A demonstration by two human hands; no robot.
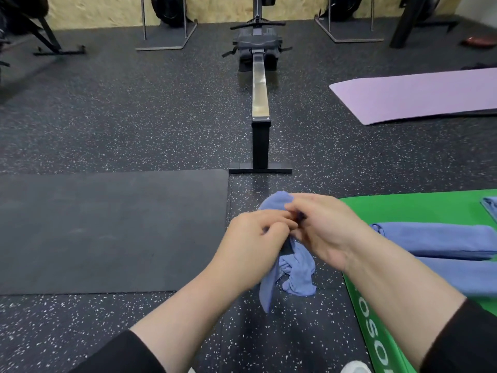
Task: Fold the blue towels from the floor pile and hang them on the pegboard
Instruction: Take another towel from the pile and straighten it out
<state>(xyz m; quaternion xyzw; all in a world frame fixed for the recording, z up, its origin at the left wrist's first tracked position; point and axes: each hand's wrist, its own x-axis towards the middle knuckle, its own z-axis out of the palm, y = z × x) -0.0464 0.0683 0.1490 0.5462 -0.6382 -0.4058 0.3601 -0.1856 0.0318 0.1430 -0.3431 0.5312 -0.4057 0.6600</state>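
A crumpled blue towel (298,273) hangs in front of me above the speckled floor, bunched between both hands. My left hand (255,243) grips its near side with curled fingers. My right hand (322,227) pinches the top of the towel right beside the left hand. Part of the cloth pokes up behind the fingers and a tail dangles below. More blue towels (435,239) lie stretched out on a green mat (403,208) to the right. No pegboard is in view.
A black mat (107,230) lies on the floor to the left. A rowing machine (260,103) runs straight ahead, its foot close to my hands. A purple mat (419,94) lies far right. Rack stands and tyres line the back wall.
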